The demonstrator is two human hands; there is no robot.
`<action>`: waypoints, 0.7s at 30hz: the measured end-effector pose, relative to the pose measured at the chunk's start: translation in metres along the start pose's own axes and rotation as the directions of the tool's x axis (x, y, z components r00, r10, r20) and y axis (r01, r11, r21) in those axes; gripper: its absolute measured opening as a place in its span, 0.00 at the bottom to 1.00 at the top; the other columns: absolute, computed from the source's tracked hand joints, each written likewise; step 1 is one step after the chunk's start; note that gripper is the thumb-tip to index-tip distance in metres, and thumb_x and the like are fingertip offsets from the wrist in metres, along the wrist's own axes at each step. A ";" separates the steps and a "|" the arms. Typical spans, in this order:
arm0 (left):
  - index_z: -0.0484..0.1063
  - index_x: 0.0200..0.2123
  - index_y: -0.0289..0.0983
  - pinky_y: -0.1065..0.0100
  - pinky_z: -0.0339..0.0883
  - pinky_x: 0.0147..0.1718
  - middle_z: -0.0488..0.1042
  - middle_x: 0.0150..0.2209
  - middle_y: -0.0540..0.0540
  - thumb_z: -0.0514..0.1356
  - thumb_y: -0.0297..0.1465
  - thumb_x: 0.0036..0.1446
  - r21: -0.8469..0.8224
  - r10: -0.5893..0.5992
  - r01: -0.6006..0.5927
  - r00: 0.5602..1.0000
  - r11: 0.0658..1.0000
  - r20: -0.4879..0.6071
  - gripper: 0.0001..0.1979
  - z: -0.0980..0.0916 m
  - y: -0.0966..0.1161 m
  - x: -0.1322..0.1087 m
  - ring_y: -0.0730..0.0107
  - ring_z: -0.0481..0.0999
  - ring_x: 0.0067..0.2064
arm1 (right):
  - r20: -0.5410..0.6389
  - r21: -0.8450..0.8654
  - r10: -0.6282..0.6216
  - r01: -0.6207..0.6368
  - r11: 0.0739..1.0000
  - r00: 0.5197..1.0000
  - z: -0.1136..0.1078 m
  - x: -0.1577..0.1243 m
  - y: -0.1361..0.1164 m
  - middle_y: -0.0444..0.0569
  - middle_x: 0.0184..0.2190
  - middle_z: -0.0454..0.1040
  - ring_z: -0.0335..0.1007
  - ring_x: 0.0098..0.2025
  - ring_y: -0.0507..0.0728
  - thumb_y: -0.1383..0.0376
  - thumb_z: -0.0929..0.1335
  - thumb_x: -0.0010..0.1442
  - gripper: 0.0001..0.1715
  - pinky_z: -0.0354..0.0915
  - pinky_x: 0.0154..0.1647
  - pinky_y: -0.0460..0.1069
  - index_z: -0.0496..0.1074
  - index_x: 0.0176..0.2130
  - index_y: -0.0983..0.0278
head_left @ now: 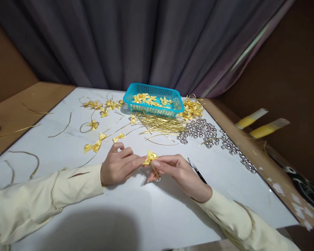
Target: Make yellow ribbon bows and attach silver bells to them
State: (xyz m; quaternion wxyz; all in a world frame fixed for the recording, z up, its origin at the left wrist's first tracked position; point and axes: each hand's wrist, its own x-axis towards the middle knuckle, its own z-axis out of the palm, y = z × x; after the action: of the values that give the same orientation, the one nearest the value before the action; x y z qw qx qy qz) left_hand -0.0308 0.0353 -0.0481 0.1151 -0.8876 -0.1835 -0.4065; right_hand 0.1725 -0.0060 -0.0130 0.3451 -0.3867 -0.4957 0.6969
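Just above the white tabletop, a yellow ribbon bow (151,157) is pinched between my two hands. My left hand (121,165) is closed, its fingertips at the bow's left side. Thumb and fingers of my right hand (180,173) press together on the right side of the bow. A short gold tie hangs below the bow, with a small silver bell (158,179) at its lower end, by my right fingers. Behind my left hand lie loose yellow bows (95,145). Black-handled scissors or tweezers (199,172) show partly behind my right wrist.
A blue plastic basket (153,111) holding yellow bows stands at the back. In front of it lie a bundle of gold ties (161,123) and many silver bells (201,129). Finished-looking bows with loops (192,108) are piled to its right. Yellow-filled tubes (269,128) stick out at right.
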 end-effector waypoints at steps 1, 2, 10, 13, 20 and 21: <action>0.67 0.44 0.37 0.63 0.49 0.30 0.78 0.25 0.52 0.51 0.25 0.62 -0.006 -0.006 0.006 1.000 1.000 0.007 0.09 0.000 0.000 0.000 0.73 0.65 0.22 | 0.008 0.000 -0.003 0.003 1.000 1.000 0.000 0.000 0.000 0.50 0.25 0.78 0.68 0.27 0.50 0.61 0.67 0.59 0.15 0.63 0.34 0.48 0.78 0.41 0.67; 0.67 0.44 0.36 0.63 0.48 0.30 0.78 0.24 0.52 0.52 0.25 0.61 -0.009 -0.011 0.011 1.000 1.000 0.014 0.09 0.000 0.001 0.001 0.73 0.65 0.22 | 0.014 -0.001 -0.006 0.006 1.000 1.000 0.000 0.001 -0.001 0.49 0.25 0.77 0.68 0.27 0.50 0.61 0.67 0.59 0.15 0.63 0.34 0.47 0.78 0.40 0.67; 0.67 0.43 0.34 0.64 0.48 0.30 0.77 0.22 0.52 0.53 0.22 0.59 -0.032 -0.032 0.032 0.999 0.999 0.018 0.10 -0.003 0.000 0.006 0.73 0.64 0.21 | -0.125 -0.108 -0.069 0.056 0.993 0.990 0.003 0.003 -0.001 0.48 0.22 0.76 0.66 0.24 0.50 0.58 0.69 0.56 0.15 0.63 0.31 0.48 0.79 0.36 0.67; 0.67 0.43 0.34 0.64 0.49 0.31 0.77 0.22 0.52 0.53 0.22 0.59 -0.043 -0.040 0.041 0.999 0.998 0.016 0.09 -0.003 0.000 0.006 0.73 0.65 0.21 | -0.188 -0.180 -0.084 0.049 0.983 0.979 0.004 0.002 -0.003 0.47 0.22 0.75 0.68 0.26 0.51 0.58 0.69 0.55 0.14 0.64 0.33 0.48 0.78 0.33 0.67; 0.67 0.42 0.34 0.64 0.50 0.31 0.77 0.23 0.51 0.54 0.22 0.58 -0.058 -0.050 0.051 0.999 0.997 0.019 0.10 -0.003 -0.001 0.005 0.73 0.66 0.21 | -0.177 -0.365 -0.215 0.139 0.920 0.960 -0.002 0.003 0.001 0.49 0.32 0.76 0.70 0.37 0.55 0.61 0.68 0.56 0.09 0.63 0.41 0.51 0.76 0.31 0.64; 0.67 0.42 0.34 0.64 0.50 0.31 0.77 0.23 0.51 0.54 0.22 0.58 -0.059 -0.052 0.053 0.999 0.997 0.017 0.09 -0.003 0.000 0.005 0.73 0.66 0.21 | -0.179 -0.396 -0.239 0.153 0.906 0.954 -0.003 0.003 0.001 0.49 0.32 0.76 0.69 0.37 0.56 0.62 0.68 0.55 0.08 0.62 0.42 0.51 0.76 0.30 0.64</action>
State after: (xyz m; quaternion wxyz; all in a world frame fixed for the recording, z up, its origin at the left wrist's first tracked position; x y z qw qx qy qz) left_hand -0.0299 0.0359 -0.0423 0.0766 -0.8886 -0.1954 -0.4079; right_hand 0.1736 -0.0021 -0.0151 0.3864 -0.4697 -0.6148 0.5021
